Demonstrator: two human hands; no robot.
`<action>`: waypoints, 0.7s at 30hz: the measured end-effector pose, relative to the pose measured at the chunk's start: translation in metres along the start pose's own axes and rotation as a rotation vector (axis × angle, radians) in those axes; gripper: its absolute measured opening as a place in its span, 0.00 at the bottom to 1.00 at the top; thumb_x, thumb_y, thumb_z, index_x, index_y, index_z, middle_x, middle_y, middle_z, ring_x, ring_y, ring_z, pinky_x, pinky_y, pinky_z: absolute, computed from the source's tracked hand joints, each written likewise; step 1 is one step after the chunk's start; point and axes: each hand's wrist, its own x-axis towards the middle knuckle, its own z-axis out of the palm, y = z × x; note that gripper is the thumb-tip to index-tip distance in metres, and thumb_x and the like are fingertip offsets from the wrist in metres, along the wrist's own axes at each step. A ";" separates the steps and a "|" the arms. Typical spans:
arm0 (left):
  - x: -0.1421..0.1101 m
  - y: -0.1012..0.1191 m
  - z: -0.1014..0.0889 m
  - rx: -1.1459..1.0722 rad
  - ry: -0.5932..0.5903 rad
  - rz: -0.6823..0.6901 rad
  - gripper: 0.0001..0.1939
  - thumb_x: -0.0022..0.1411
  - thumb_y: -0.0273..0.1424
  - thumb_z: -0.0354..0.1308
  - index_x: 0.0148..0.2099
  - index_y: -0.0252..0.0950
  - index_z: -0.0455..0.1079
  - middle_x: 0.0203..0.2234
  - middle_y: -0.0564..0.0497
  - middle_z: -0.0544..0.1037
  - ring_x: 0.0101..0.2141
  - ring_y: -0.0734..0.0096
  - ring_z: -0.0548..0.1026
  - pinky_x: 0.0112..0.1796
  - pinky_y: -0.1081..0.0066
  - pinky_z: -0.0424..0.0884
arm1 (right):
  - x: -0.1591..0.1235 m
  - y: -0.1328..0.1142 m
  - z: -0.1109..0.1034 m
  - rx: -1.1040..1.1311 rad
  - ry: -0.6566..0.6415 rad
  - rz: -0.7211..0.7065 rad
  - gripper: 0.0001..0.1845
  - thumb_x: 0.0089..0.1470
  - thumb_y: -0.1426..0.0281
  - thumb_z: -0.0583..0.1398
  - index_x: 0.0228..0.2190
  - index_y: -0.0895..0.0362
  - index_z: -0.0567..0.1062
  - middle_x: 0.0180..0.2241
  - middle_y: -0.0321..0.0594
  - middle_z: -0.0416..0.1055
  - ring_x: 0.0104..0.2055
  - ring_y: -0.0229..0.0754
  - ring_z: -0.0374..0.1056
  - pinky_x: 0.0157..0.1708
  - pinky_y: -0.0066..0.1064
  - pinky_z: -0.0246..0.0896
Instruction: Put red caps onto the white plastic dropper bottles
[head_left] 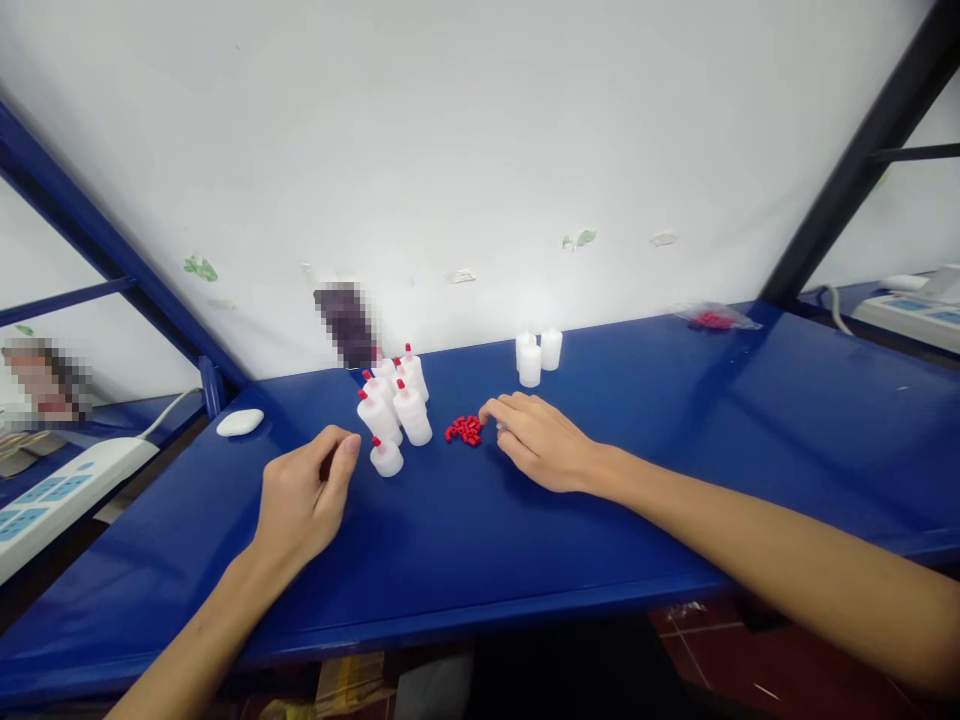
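My left hand (309, 490) hovers over the left part of the blue table, fingers curled in and thumb laid against them; nothing shows in it. Just right of it is a short white piece (387, 460) with a red tip. Behind that, several white plastic bottles (412, 418) with red-tipped nozzles stand in a cluster. My right hand (544, 440) reaches in from the right, fingers bent but apart, with the fingertips at the right edge of a pile of small red caps (463, 431). Its palm side is hidden.
White bottles without red tips (530, 366) stand near the wall behind my right hand. A plastic bag of red pieces (715, 319) lies at the back right of the blue table (480, 550). A white rounded object (240, 422) and a power strip (67, 500) are at the left.
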 end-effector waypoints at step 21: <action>0.027 0.073 0.053 0.593 -0.516 0.173 0.17 0.73 0.32 0.39 0.49 0.33 0.68 0.28 0.40 0.79 0.31 0.50 0.80 0.29 0.65 0.70 | 0.001 0.011 0.006 0.180 0.036 -0.028 0.11 0.58 0.78 0.50 0.36 0.57 0.71 0.35 0.41 0.68 0.39 0.43 0.63 0.43 0.35 0.57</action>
